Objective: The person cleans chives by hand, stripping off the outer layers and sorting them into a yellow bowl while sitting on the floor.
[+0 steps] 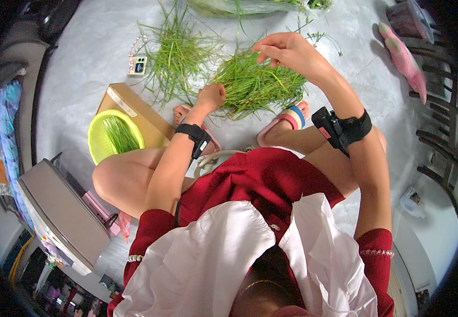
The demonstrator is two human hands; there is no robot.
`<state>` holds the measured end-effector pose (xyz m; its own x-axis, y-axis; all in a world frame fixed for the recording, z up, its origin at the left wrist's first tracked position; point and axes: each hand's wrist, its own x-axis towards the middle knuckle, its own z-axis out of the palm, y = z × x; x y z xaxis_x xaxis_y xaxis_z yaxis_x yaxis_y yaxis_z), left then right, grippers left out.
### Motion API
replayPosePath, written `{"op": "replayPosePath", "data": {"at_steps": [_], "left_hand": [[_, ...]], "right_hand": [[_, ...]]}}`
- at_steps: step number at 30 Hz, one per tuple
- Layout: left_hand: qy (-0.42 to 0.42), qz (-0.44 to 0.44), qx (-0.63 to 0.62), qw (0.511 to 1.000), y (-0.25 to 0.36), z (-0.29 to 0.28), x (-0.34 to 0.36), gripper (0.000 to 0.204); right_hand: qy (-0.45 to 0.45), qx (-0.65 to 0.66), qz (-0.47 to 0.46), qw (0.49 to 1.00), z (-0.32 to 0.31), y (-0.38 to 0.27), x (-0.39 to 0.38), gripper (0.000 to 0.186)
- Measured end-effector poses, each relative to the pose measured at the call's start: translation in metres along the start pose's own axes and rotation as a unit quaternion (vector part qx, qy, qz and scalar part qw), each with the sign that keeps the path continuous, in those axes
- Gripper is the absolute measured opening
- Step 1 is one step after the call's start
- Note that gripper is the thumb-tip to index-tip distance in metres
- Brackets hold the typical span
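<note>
A loose heap of thin green chives (263, 84) lies on the floor between my feet. At its left edge my left hand (211, 98) is closed, fingers curled in; whatever they hold is hidden. My right hand (288, 52) is raised over the heap's far side, fingers partly bent and apart, with nothing visible in it. Left of the heap is a second, more scattered pile of green blades (178, 55). A yellow-green basket (95, 138) by my left knee holds a neat bundle of chives (119, 134).
The basket rests on a cardboard box (141, 113). A phone (138, 65) with a beaded strap lies beyond it. A clear plastic bag (239, 7) with greens is at the far edge. To the right are a pink plush toy (404, 58) and a dark slatted rack (440, 113).
</note>
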<state>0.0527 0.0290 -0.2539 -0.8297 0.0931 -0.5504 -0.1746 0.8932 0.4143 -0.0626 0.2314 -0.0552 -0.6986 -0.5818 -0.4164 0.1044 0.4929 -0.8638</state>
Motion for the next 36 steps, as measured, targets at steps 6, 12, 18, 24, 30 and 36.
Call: {"op": "replayPosePath", "data": {"at_steps": [6,12,18,24,30,36], "left_hand": [[0.031,0.024,-0.137,0.990,-0.016,-0.003,0.003,0.015],[-0.045,-0.046,-0.306,0.950,-0.030,-0.003,0.009,0.023],[0.043,-0.020,-0.235,0.971,-0.029,-0.014,0.003,0.020],[0.024,0.029,-0.254,0.966,0.002,-0.081,-0.023,0.013],[0.025,0.102,-0.297,0.949,0.035,-0.180,-0.064,0.012],[0.080,0.146,-0.352,0.921,0.032,-0.237,-0.082,0.014]], "right_hand": [[-0.028,-0.012,0.001,1.000,0.008,0.000,0.009,0.021],[-0.013,-0.058,0.009,0.998,0.010,0.013,0.010,0.022],[-0.032,-0.056,0.022,0.998,0.012,0.012,0.014,0.023],[-0.034,-0.086,0.013,0.996,0.017,0.004,0.014,0.022],[-0.069,-0.090,-0.125,0.986,0.025,-0.002,0.023,0.026],[-0.020,-0.094,-0.214,0.972,0.035,-0.044,0.031,0.032]]}}
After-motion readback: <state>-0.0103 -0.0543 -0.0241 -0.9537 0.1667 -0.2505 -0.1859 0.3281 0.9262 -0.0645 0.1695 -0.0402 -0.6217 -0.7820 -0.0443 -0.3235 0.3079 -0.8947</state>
